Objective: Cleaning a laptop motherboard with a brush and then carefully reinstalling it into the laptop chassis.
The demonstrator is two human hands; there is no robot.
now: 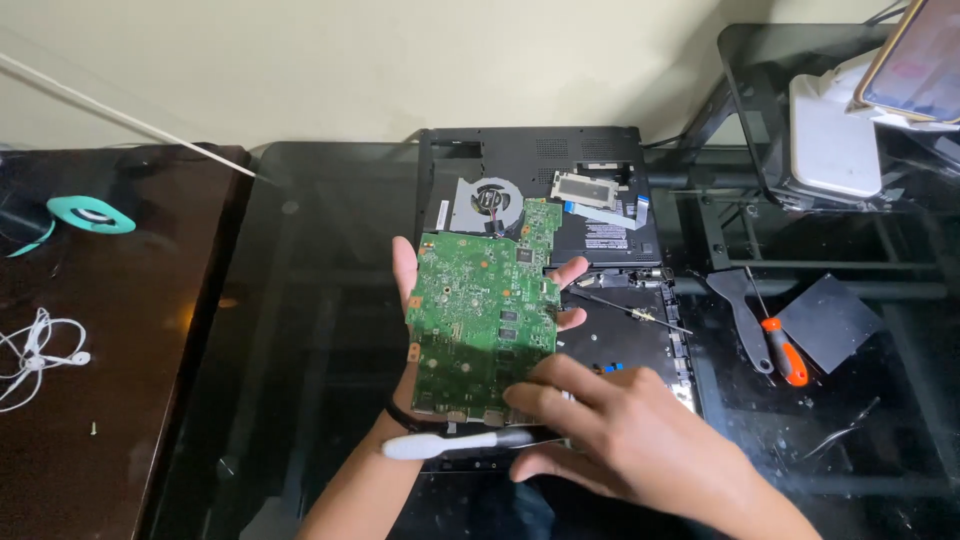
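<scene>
the green circuit board [483, 325] is a flat, roughly rectangular panel with a narrower tab jutting from its upper right corner; its face is crowded with small black chips, fine silver solder points and a few gold-rimmed screw holes along the left edge. it is held above the opened laptop base [560, 215], tilted slightly, over the dark glass counter [300, 330].

the left hand [420, 290] sits under the board, palm up, with the thumb showing at the left edge and 2 fingertips curling round the right edge, so its grip is closed on the board from beneath. a dark band circles that wrist. the right hand [620, 430] comes in from the lower right, fingers bent and resting on the board's lower right corner; it is closed around a slim tool with a white tip [450, 443] that points left, lying just below the board's bottom edge.

the laptop base lies open like a shallow tray: inside it are a round cooling fan [490, 197], a silver bracket and a flat blue-ended ribbon cable [610, 213]. right of it on the counter lie an orange-handled screwdriver [783, 352], a grey pry tool [745, 305] and a dark square pad [828, 320]. white earphones [40, 352] rest on the brown table at the left.
</scene>
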